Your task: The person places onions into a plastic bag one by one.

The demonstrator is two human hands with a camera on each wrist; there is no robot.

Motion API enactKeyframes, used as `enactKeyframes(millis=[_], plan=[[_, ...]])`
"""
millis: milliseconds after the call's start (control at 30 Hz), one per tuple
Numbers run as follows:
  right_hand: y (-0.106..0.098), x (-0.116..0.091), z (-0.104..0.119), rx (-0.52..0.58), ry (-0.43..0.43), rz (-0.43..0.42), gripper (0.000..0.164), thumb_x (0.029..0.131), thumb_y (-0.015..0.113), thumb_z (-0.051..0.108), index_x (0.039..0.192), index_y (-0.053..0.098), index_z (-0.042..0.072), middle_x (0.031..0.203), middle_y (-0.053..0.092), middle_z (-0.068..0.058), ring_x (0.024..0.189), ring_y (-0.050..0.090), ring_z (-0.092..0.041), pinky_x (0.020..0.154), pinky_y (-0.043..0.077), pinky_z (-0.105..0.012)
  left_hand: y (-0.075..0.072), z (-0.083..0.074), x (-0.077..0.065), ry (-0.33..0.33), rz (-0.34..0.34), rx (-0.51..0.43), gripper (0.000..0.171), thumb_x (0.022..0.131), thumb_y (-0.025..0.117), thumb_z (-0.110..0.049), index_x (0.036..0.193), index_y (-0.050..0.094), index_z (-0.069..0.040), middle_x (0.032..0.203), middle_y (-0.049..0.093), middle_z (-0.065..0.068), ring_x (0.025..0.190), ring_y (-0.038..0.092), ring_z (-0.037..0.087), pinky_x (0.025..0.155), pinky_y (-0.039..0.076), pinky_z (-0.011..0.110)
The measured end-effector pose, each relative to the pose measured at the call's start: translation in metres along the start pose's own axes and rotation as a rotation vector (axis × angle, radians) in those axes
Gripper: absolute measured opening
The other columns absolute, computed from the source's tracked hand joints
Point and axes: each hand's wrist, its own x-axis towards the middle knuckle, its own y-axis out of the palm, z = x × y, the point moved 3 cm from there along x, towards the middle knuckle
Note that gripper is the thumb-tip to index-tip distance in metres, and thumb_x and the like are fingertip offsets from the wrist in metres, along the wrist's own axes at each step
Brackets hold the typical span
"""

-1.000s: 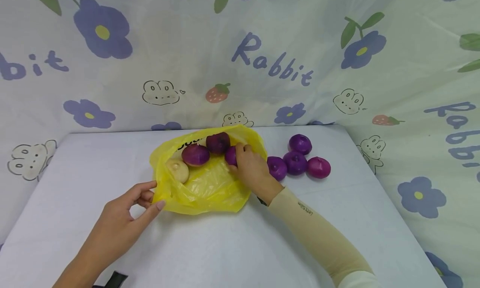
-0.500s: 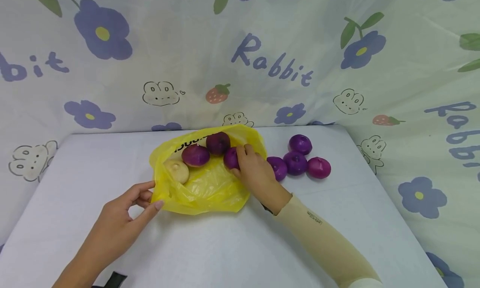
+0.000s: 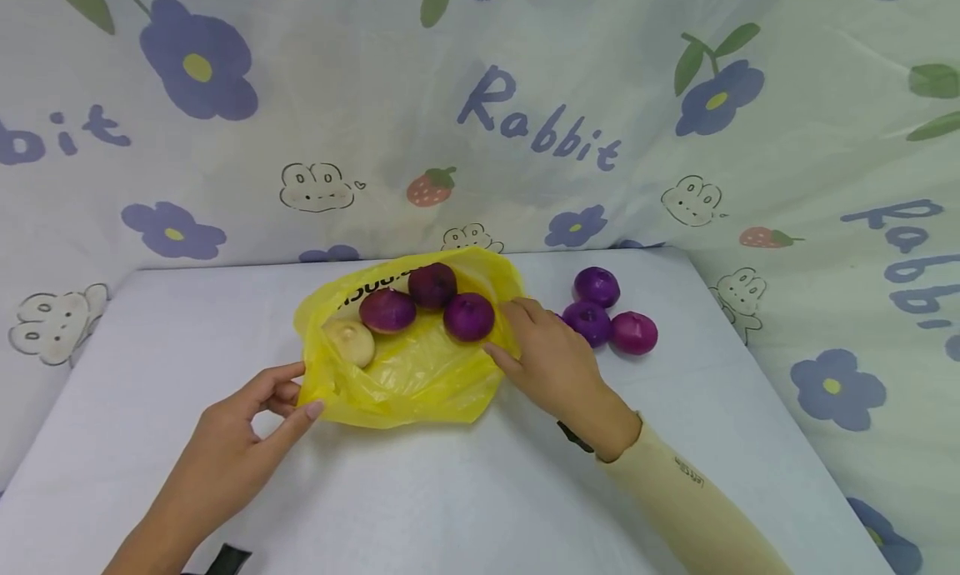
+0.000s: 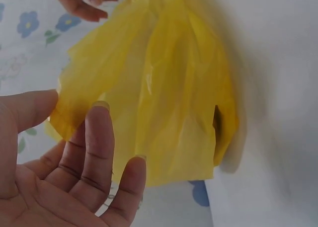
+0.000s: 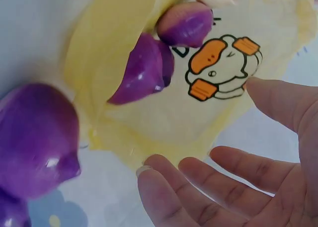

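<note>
A yellow plastic bag (image 3: 420,383) lies with its mouth spread open on the white table. At its left edge, my left hand (image 3: 236,450) pinches the plastic between thumb and fingers. Inside are a pale onion (image 3: 351,344) and several purple onions, one purple onion (image 3: 468,317) lying near the right side. My right hand (image 3: 562,362) is just beside the bag's right rim; its fingers (image 5: 164,197) are loosely bent around nothing in the right wrist view. Whether it touches the rim, I cannot tell.
To the right of the bag sit more purple onions (image 3: 587,323), one mostly hidden behind my right hand. The white table (image 3: 450,500) meets a printed curtain (image 3: 360,83) at its back edge. A black strap (image 3: 228,558) shows near my left wrist.
My right hand has let go of the purple onion inside the bag and drawn back to the right, past the rim. My left hand stays at the bag's left edge.
</note>
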Motion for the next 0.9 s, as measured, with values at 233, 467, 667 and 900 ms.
enactKeyframes(millis=[233, 467, 667, 900], plan=[[-0.010, -0.017, -0.015, 0.037, 0.022, -0.022, 0.079, 0.090, 0.082, 0.049, 0.151, 0.052, 0.009, 0.144, 0.061, -0.011, 0.124, 0.063, -0.031, 0.090, 0.058, -0.047, -0.001, 0.000, -0.001, 0.004, -0.007, 0.001, 0.045, 0.097, 0.079, -0.026, 0.136, 0.064, -0.011, 0.100, 0.068, -0.007, 0.090, 0.059, 0.004, 0.078, 0.041, 0.007], [-0.013, -0.026, -0.033, 0.004, 0.054, -0.010, 0.096, 0.082, 0.084, 0.061, 0.155, 0.047, 0.010, 0.139, 0.064, -0.013, 0.119, 0.065, -0.032, 0.084, 0.060, -0.046, -0.001, 0.000, -0.001, -0.004, -0.006, 0.011, 0.046, 0.097, 0.079, -0.027, 0.137, 0.064, -0.011, 0.100, 0.068, -0.007, 0.090, 0.059, 0.004, 0.076, 0.042, 0.008], [-0.008, -0.028, -0.046, -0.027, 0.078, 0.027, 0.102, 0.081, 0.084, 0.062, 0.157, 0.042, 0.009, 0.143, 0.060, -0.015, 0.122, 0.063, -0.034, 0.082, 0.061, -0.047, 0.000, 0.001, -0.001, -0.017, 0.001, 0.013, 0.046, 0.097, 0.078, -0.029, 0.138, 0.064, -0.011, 0.101, 0.068, -0.007, 0.090, 0.059, 0.004, 0.077, 0.041, 0.008], [0.000, -0.027, -0.054, -0.031, 0.076, 0.045, 0.112, 0.075, 0.090, 0.060, 0.160, 0.037, 0.008, 0.147, 0.056, -0.014, 0.125, 0.057, -0.038, 0.083, 0.060, -0.050, 0.000, 0.001, -0.001, -0.014, -0.005, 0.012, 0.047, 0.097, 0.079, -0.029, 0.138, 0.064, -0.011, 0.101, 0.069, -0.006, 0.091, 0.059, 0.003, 0.077, 0.042, 0.007]])
